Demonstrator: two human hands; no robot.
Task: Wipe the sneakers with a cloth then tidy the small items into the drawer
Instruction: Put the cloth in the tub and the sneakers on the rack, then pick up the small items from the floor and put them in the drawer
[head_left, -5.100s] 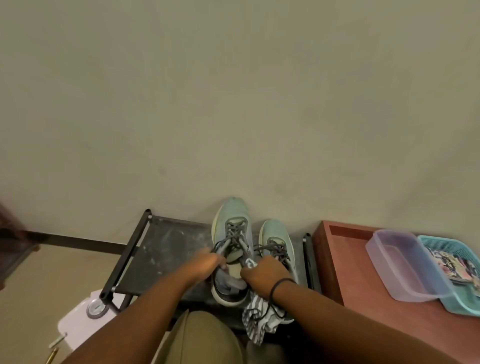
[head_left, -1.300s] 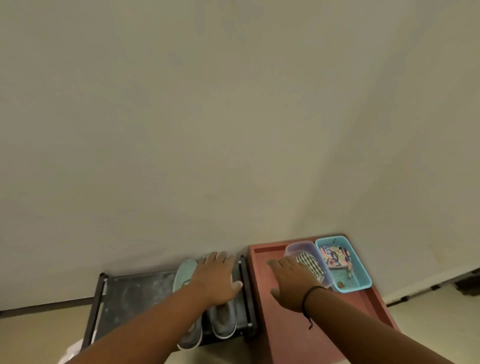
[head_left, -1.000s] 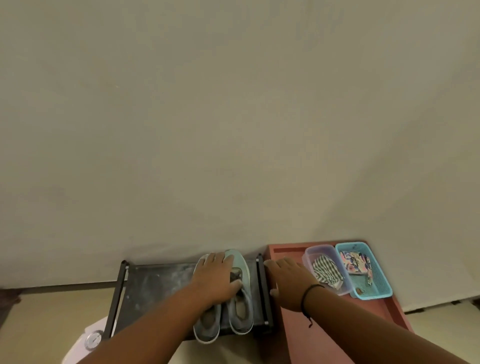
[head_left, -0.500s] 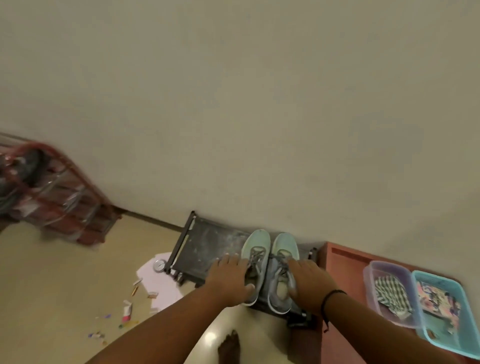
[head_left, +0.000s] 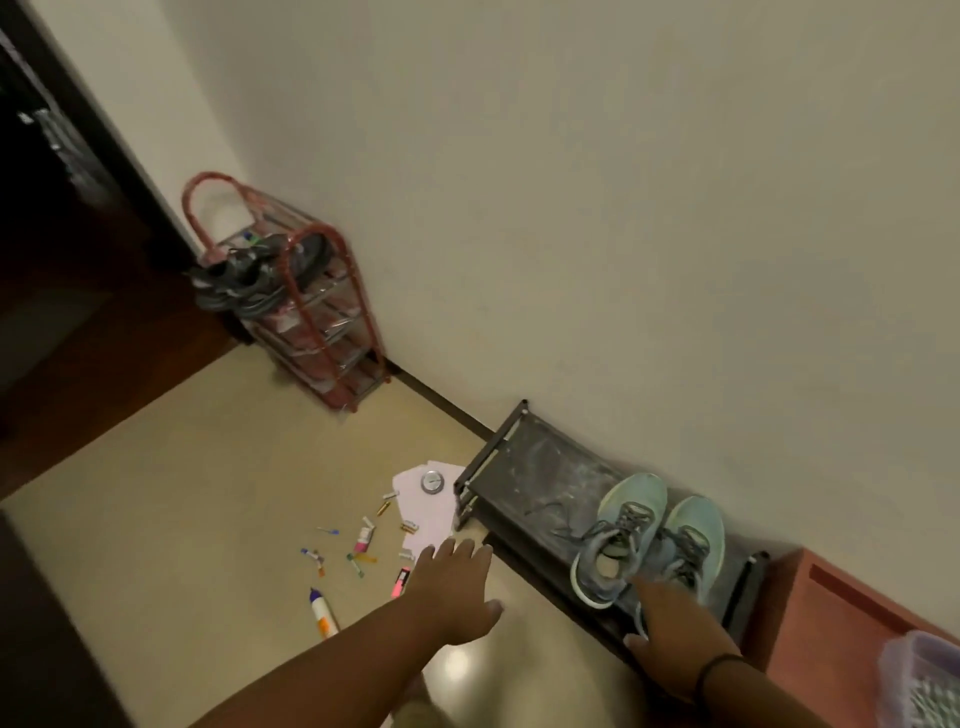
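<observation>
Red wire rack (head_left: 306, 306) stands against the wall, upper left; dark doorway (head_left: 57, 218) fills the left edge.

Low black metal shoe rack (head_left: 540, 462), dusty top shelf, against wall; pair of mint-green lace-up sneakers (head_left: 644, 535) side by side at its right end. Glossy beige tiled floor (head_left: 208, 519): white paper sheet (head_left: 423, 512), scattered small pens and tubes (head_left: 358, 545), white glue bottle (head_left: 322, 612).

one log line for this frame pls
left hand: open, reaching over floor items | right hand: on shoe rack by sneakers
</observation>
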